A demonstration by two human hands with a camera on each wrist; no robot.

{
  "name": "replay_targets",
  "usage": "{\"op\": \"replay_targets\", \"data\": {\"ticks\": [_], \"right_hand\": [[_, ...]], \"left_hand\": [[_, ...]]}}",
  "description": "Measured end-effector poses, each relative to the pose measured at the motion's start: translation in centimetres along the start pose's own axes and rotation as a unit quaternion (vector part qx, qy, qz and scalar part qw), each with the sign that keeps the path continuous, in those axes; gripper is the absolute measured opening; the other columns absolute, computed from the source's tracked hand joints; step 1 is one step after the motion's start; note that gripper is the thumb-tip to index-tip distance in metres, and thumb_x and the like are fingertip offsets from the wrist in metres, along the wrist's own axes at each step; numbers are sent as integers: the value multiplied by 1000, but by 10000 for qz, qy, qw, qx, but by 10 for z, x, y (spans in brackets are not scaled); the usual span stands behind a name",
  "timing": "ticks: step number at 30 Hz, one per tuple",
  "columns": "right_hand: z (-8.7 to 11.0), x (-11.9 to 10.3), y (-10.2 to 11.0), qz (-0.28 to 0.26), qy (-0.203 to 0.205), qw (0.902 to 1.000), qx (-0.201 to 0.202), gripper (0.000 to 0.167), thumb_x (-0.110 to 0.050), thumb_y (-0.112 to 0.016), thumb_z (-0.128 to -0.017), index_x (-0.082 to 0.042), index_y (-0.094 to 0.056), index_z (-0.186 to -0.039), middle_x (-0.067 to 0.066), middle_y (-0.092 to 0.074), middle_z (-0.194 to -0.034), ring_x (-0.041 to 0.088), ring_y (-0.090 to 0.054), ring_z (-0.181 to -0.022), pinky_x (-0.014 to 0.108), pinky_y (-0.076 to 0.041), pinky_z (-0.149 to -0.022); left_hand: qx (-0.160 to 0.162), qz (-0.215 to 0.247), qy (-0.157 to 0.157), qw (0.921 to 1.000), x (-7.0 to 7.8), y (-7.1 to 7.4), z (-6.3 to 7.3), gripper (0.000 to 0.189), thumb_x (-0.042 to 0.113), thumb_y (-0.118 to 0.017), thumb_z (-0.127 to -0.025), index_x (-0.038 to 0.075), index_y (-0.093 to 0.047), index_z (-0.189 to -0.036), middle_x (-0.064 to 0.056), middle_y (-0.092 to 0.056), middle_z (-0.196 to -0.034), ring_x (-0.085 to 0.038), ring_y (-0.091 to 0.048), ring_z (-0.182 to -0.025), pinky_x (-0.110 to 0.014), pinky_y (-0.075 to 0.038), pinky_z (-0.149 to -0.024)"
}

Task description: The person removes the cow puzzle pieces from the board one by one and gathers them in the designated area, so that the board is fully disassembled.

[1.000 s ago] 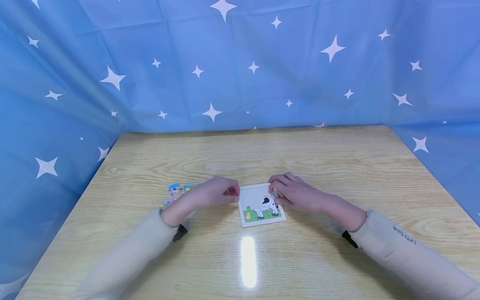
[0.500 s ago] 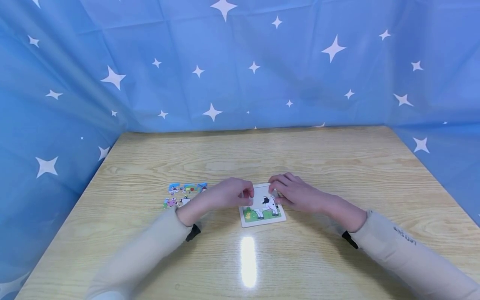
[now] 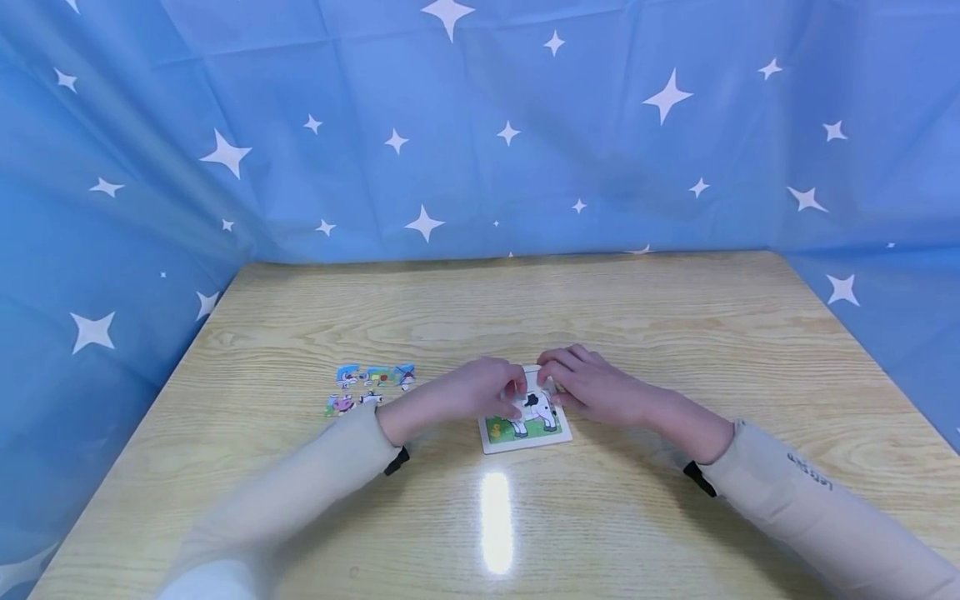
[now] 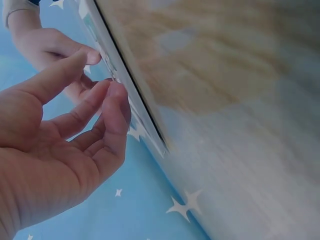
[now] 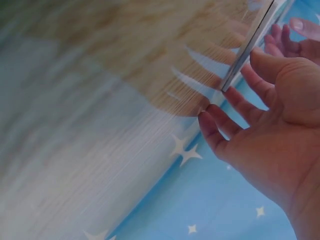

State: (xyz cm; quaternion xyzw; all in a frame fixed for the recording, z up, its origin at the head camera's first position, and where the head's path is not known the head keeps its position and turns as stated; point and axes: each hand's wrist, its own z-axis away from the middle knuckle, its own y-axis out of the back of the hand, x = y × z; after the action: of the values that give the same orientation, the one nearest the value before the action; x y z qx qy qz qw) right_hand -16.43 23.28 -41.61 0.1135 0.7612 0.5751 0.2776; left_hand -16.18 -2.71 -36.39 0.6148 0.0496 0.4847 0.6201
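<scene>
A pale puzzle tray [image 3: 527, 447] lies at mid-table, with cow picture pieces [image 3: 546, 413] and a green strip in its lower part. My left hand [image 3: 483, 388] is over the tray's left half, thumb and fingertips bent down as if pinching a puzzle piece, which the fingers mostly hide. In the left wrist view, the fingertips [image 4: 116, 90] reach the tray's face. My right hand [image 3: 600, 388] grips the tray's upper right edge. The right wrist view has its thumb [image 5: 267, 64] over the tray and the fingers along the edge.
Several loose puzzle pieces [image 3: 379, 377] lie left of the tray, including a pink pig piece [image 3: 342, 404] and a black-and-white one [image 3: 371, 397]. The wooden table [image 3: 637, 308] meets a blue star-patterned curtain [image 3: 450, 183]. A bright reflection shines in front of the tray.
My left hand has moved right, from the tray's left edge to over its middle, uncovering the loose pieces behind the arm. My right hand and the tray have stayed put.
</scene>
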Motion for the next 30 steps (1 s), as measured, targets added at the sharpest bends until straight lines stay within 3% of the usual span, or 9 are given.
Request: {"op": "replay_targets", "data": {"ticks": [13,19,30], "right_hand": [[3,18,-14,-173,-143,9997,-24,18,-24,-67,-113,-19,-58,-128,9,-58,-147,35,-52,-130,59,-45,-104],[2,3,-1,-41,-60,10000,-65,17,-21,-67,-113,-14,-60,-127,13,-60,-146,39,-55,-127,59,-48,-102],[5,25,-19,-43,-58,9999,-70,21,-28,-67,-113,-18,-59,-130,9,-58,-149,35,-53,-130,59,-46,-103]], "left_hand": [[-99,357,32,9993,-1,1,-12,29,9,-87,-96,1,-71,-118,-1,-62,-97,-13,-52,-84,-24,-45,-81],[-36,265,-16,9996,-1,-1,-14,32,11,-90,-94,2,-71,-118,0,-59,-94,-12,-51,-84,-22,-43,-79],[189,23,-25,9998,3,-6,-15,33,16,-93,-91,4,-71,-112,1,-54,-87,-11,-48,-82,-21,-41,-76]]}}
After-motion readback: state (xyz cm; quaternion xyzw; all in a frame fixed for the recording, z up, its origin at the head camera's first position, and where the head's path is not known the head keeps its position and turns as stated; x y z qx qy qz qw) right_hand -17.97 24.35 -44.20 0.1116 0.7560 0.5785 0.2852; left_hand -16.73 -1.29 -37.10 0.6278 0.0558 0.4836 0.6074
